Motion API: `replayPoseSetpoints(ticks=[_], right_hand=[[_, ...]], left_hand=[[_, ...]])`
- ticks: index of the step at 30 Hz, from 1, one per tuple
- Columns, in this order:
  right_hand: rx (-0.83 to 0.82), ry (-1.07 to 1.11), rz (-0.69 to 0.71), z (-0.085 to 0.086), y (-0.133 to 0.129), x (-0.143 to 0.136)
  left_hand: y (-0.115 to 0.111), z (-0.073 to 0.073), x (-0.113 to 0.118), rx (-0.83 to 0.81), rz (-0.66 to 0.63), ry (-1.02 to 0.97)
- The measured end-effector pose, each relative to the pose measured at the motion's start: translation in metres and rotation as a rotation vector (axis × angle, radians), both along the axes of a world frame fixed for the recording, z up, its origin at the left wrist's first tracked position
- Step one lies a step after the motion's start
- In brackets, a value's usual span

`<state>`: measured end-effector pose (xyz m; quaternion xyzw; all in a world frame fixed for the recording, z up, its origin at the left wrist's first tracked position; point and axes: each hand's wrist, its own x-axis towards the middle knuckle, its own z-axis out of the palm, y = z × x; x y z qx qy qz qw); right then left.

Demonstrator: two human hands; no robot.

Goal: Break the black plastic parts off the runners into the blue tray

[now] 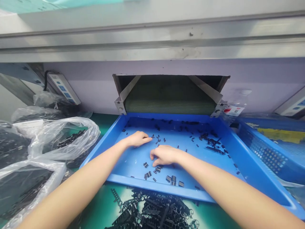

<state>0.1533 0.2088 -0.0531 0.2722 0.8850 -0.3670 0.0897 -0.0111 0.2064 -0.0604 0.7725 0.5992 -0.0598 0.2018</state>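
Note:
A blue plastic tray (188, 190) holds many small black plastic pieces (173, 179) strewn over its floor. Over the tray's left middle, my left hand (138, 139) has its fingers bent together beside a few tiny black bits (159, 140); anything in its fingertips is hidden. My right hand (165, 155) reaches in lower and nearer, with thumb and forefinger curled and a small gap between them. Just under its fingertips lie short black pieces (157, 170). Longer black strips (214, 144) lie at the tray's right side.
A heap of black ring-shaped and strip parts (157, 211) sits before the tray. Clear bags (69, 140) of black parts stand at left. Behind is a green conveyor belt (170, 95). At right are a bottle (234, 108) and a blue basket (269, 156).

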Motion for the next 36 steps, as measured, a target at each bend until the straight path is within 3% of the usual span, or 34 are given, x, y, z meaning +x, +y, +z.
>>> replayPoseSetpoints(ticks=[3, 7, 12, 16, 21, 25, 27, 31, 36], right_hand=[[0.004, -0.037, 0.017, -0.003, -0.002, -0.003], [-0.103, 0.041, -0.009, 0.003, 0.011, 0.01], [-0.188, 0.147, -0.083, 0.008, 0.034, 0.032], [-0.16, 0.023, -0.003, 0.005, 0.031, 0.031], [0.076, -0.187, 0.109, 0.007, 0.002, 0.017], [0.165, -0.279, 0.151, 0.011, -0.017, 0.018], [0.18, -0.289, 0.157, 0.011, -0.024, 0.02], [0.164, -0.252, 0.133, 0.008, -0.028, 0.02], [-0.055, -0.117, 0.128, 0.005, -0.004, 0.025]], left_hand=[[-0.005, 0.013, -0.009, -0.173, -0.036, -0.03], [-0.017, 0.022, 0.001, -0.246, -0.12, -0.008], [-0.036, 0.016, 0.027, -0.25, -0.102, 0.176], [-0.043, 0.011, 0.034, -0.245, -0.121, 0.192], [-0.035, 0.013, 0.02, -0.282, -0.153, -0.027], [-0.028, 0.016, 0.011, -0.364, -0.068, -0.228], [-0.026, 0.017, 0.01, -0.439, 0.05, -0.458], [-0.023, 0.019, 0.008, -0.435, 0.31, -0.937], [-0.027, 0.022, 0.005, -0.425, 0.293, -0.986]])
